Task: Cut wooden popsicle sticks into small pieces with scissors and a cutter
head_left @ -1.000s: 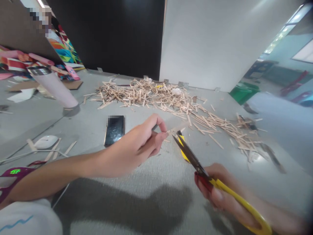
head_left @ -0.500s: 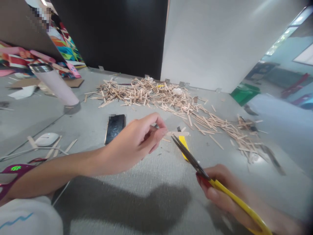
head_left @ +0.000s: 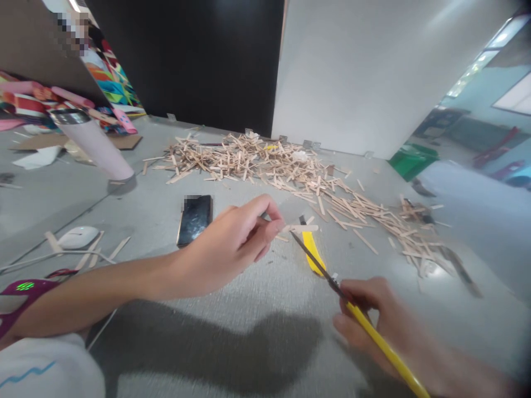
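Between the thumb and fingers of my left hand point(head_left: 236, 232) is a thin wooden popsicle stick point(head_left: 307, 228), its rounded end pointing right. My right hand point(head_left: 373, 320) grips a pair of scissors point(head_left: 360, 318) with yellow handles. The dark blades point up and left, and their tip is close to the stick, just below it; I cannot tell whether they touch. Under the blades, a yellow tool with a dark tip point(head_left: 313, 257) lies on the table.
A heap of wooden sticks point(head_left: 249, 157) spreads along the back and right of the grey table point(head_left: 232, 331). A phone point(head_left: 194, 218) lies beyond my left wrist. Further left are a white mouse point(head_left: 78, 237) with cables and a pale tumbler point(head_left: 97, 146). A green bin point(head_left: 412, 161) is far right.
My right hand has turned the scissors, so the blades look narrower and edge-on, and the handle end has swung left. My left hand and the stick have barely moved.
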A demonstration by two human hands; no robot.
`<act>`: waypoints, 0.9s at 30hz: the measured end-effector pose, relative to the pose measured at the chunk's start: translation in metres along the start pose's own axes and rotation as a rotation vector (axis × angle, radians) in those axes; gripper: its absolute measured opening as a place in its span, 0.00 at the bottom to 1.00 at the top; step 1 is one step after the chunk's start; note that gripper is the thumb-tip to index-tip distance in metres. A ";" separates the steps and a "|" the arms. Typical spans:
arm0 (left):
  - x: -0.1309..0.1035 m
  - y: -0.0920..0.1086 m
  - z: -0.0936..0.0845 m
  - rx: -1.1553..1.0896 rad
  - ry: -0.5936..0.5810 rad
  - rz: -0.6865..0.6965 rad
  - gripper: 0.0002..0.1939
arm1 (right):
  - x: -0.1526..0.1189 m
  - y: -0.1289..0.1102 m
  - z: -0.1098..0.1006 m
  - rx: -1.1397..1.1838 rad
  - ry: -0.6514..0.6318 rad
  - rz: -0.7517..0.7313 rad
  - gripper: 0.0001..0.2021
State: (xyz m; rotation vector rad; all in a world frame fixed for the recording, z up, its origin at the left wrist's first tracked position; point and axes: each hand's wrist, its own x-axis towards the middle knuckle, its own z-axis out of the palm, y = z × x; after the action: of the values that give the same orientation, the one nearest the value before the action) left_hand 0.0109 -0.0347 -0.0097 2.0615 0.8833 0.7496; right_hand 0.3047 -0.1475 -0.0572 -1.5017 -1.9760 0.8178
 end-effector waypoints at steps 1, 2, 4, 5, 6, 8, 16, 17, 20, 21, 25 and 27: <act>0.000 -0.001 0.000 0.005 -0.003 0.010 0.10 | 0.002 -0.003 0.001 -0.112 0.005 -0.017 0.20; 0.000 -0.002 0.001 0.011 -0.010 0.021 0.10 | 0.004 -0.005 0.003 -0.234 0.020 -0.033 0.22; -0.001 -0.003 0.002 0.021 -0.016 0.041 0.10 | 0.005 -0.006 0.007 -0.424 0.089 -0.077 0.23; -0.002 -0.003 0.003 0.025 -0.015 0.050 0.09 | 0.005 -0.005 0.009 -0.481 0.149 -0.107 0.23; -0.002 -0.004 0.003 0.029 -0.012 0.058 0.09 | 0.005 -0.003 0.011 -0.528 0.215 -0.143 0.23; -0.003 -0.003 0.005 0.029 0.003 0.078 0.08 | 0.004 0.001 0.015 -0.604 0.334 -0.215 0.21; -0.005 -0.002 0.007 0.025 0.031 0.121 0.07 | 0.001 0.009 0.016 -0.777 0.493 -0.340 0.19; -0.005 -0.003 0.007 0.033 0.036 0.129 0.07 | 0.001 0.009 0.016 -0.792 0.497 -0.346 0.19; -0.006 -0.004 0.009 0.072 0.050 0.154 0.06 | 0.000 0.007 0.015 -0.847 0.513 -0.359 0.19; -0.006 -0.005 0.009 0.085 0.052 0.163 0.06 | 0.000 0.006 0.015 -0.864 0.517 -0.359 0.19; -0.007 -0.006 0.013 0.101 0.058 0.183 0.06 | 0.000 0.003 0.015 -0.895 0.500 -0.374 0.19; -0.007 -0.007 0.015 0.104 0.067 0.209 0.07 | -0.001 0.001 0.016 -0.926 0.497 -0.385 0.18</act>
State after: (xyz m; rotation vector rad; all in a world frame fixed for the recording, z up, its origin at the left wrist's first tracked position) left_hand 0.0154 -0.0429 -0.0251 2.2568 0.7645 0.9060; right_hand 0.2947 -0.1508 -0.0690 -1.4574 -2.2050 -0.6780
